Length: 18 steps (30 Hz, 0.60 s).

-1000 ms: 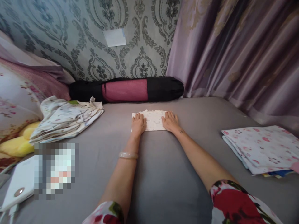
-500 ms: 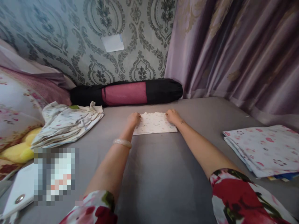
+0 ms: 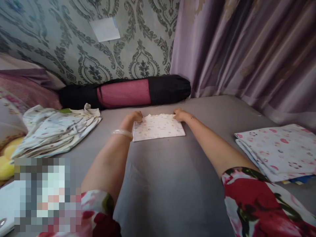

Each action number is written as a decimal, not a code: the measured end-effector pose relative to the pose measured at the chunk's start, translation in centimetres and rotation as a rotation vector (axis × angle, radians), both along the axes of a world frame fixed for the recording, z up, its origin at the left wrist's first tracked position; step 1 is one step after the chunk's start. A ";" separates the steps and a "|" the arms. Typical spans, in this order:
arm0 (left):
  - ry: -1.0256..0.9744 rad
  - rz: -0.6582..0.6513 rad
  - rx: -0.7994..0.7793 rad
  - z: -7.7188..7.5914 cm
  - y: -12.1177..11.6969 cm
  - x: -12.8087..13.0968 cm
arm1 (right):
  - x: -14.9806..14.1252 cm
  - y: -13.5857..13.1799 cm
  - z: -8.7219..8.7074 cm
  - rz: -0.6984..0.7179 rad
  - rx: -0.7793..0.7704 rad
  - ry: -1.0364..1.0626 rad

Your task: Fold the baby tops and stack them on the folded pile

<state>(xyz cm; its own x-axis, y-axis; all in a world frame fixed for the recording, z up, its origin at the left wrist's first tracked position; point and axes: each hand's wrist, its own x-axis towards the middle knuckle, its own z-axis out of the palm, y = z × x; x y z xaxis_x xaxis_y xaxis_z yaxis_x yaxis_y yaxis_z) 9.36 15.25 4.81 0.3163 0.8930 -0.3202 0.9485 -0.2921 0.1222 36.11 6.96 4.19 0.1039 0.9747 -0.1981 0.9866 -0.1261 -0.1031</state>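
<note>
A small folded cream cloth (image 3: pixel 159 127) with a faint speckled print lies flat on the grey bed sheet (image 3: pixel 158 177). Its far edge is ragged and slightly wavy. At its far left corner, my left hand (image 3: pixel 134 118) has its fingers closed on the cloth; a pale bangle sits on that wrist. My right hand (image 3: pixel 180 114) pinches the far right corner, the fingertips partly hidden behind the palm. The near edge of the cloth is untouched.
A loose heap of printed cloth (image 3: pixel 54 131) lies left, near a yellow plush object (image 3: pixel 8 153). On the right sits a folded floral cloth stack (image 3: pixel 278 151). A black and pink roll-shaped bag (image 3: pixel 125 92) rests against the wall. A white power bank (image 3: pixel 11 207) lies front left.
Both hands moved from lying flat on the cloth's sides to its far corners, where their fingers closed. The camera view has turned slightly right.
</note>
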 end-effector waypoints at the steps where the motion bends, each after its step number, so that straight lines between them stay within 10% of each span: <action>1: 0.006 -0.003 0.001 0.1 0.0 0.0 | 0.0 0.0 0.0 0.000 -0.004 0.002; 18: -0.091 0.080 0.203 2.3 -6.1 -1.0 | 0.3 -3.8 1.6 0.008 0.293 0.348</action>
